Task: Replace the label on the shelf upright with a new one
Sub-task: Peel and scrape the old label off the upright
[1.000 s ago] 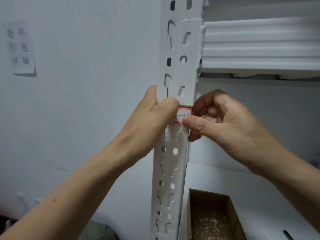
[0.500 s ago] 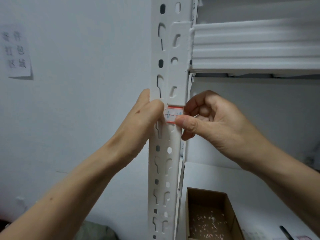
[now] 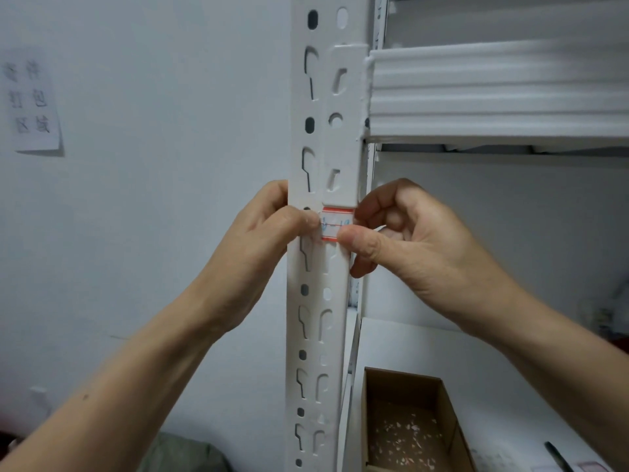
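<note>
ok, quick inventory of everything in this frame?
shelf upright: 1, white, slotted, centre, runs top to bottom
label: 1, white with red edges and blue writing, on the upright between the hands
shelf beam: 1, white, ribbed, upper right, meets the upright
shelf board: 1, white, lower right
cardboard box: 1, brown, open, on the board
scraps: many, white, inside the box
pen: 1, dark, bottom right
paper note: 1, white with dark characters, on the wall, upper left
wall: 1, pale grey, left
unclear soft thing: 1, grey-green, bottom edge
left hand: 1, bare, grips the upright, thumb on the label's left end
right hand: 1, bare, pinches the label's right end
</note>
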